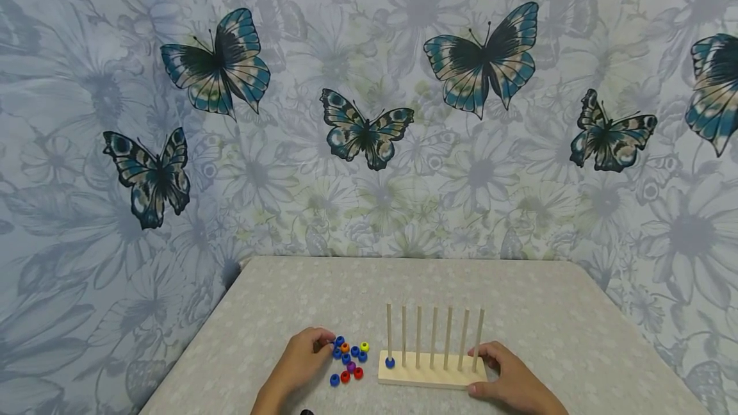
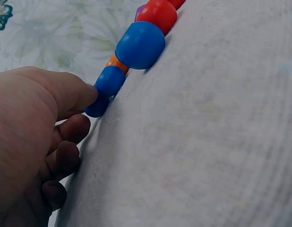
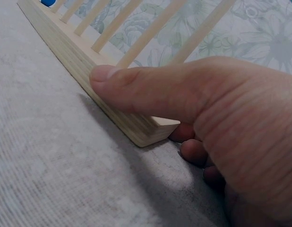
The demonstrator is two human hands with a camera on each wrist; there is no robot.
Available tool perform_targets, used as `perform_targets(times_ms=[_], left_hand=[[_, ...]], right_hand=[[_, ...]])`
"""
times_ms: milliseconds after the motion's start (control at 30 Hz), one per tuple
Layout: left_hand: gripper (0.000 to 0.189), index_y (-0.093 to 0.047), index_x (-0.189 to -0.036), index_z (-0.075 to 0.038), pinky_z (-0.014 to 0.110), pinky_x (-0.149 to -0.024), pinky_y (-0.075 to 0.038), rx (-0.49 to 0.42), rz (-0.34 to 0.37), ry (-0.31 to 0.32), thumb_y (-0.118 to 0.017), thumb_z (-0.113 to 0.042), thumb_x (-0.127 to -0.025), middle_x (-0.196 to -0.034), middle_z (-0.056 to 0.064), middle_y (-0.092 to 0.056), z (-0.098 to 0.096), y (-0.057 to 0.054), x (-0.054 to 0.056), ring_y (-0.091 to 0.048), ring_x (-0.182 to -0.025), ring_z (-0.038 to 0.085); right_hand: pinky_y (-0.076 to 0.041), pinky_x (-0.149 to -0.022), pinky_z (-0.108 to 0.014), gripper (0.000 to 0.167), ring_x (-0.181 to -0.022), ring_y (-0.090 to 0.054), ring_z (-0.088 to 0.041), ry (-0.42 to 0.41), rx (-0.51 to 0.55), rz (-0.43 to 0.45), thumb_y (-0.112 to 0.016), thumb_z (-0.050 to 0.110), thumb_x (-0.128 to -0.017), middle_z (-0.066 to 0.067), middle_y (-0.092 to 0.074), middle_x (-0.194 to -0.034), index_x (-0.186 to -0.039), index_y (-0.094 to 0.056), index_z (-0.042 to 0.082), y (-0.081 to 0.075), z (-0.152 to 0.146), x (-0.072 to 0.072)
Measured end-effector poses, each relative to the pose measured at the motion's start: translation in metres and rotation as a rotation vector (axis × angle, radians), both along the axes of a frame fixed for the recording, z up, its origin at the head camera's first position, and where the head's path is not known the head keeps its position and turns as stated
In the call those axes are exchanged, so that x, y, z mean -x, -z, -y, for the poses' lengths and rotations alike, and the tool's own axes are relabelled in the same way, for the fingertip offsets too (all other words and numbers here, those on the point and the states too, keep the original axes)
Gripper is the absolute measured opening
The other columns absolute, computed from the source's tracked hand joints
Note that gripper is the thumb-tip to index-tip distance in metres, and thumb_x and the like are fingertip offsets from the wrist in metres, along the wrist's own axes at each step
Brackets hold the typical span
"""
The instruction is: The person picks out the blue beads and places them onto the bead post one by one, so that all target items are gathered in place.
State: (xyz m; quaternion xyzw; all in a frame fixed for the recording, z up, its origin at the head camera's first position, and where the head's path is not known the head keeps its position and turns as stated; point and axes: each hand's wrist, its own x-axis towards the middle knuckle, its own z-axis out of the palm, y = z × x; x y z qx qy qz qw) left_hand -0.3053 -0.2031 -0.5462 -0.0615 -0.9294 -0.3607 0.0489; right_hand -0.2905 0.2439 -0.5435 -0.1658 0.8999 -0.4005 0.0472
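"What did the rack (image 1: 423, 374) hold?"
"One blue bead (image 1: 390, 363), leftmost peg (image 1: 389, 332); right hand (image 1: 513, 378) gripped the rack's end."
"Left hand (image 1: 301, 358)?"
"Pinched another bead (image 2: 98, 108) by the loose beads (image 1: 346, 358), short of the bench's (image 1: 536, 300) far edge."

And scanning across all three views right now, there's no readable text, label, brand, number or sign anywhere!
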Motion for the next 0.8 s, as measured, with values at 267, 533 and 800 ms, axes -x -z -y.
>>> perform_targets(times_ms=[267, 533, 800], left_hand=[[0.011, -0.074, -0.103, -0.022, 0.023, -0.065, -0.043, 0.006, 0.015, 0.001, -0.070, -0.021, -0.092, -0.086, -0.007, -0.061, 0.0003, -0.0005, 0.0007, -0.053, -0.077, 0.010], [0.011, -0.074, -0.103, -0.023, 0.023, -0.067, -0.044, 0.003, 0.026, -0.007, -0.070, -0.022, -0.093, -0.087, -0.007, -0.061, 0.0015, -0.0027, 0.0010, -0.054, -0.078, 0.010], [0.011, -0.074, -0.104, -0.022, 0.023, -0.068, -0.045, 0.003, 0.017, 0.014, -0.071, -0.022, -0.093, -0.088, -0.008, -0.062, 0.0018, -0.0012, 0.0010, -0.054, -0.079, 0.009]], right_hand=[[-0.047, -0.092, -0.021, 0.057, -0.103, -0.052, -0.003, -0.008, 0.019, 0.014, -0.086, 0.042, -0.076, -0.001, -0.061, -0.125, -0.120, -0.061, 0.016, 0.0017, -0.0021, 0.0014], [-0.047, -0.094, -0.022, 0.058, -0.105, -0.054, -0.006, -0.015, 0.021, 0.007, -0.086, 0.043, -0.076, -0.001, -0.060, -0.125, -0.122, -0.061, 0.017, 0.0016, -0.0029, 0.0022], [-0.047, -0.094, -0.022, 0.059, -0.105, -0.055, -0.007, -0.008, 0.027, 0.015, -0.087, 0.042, -0.075, -0.001, -0.060, -0.124, -0.122, -0.062, 0.017, 0.0021, -0.0032, 0.0014]])
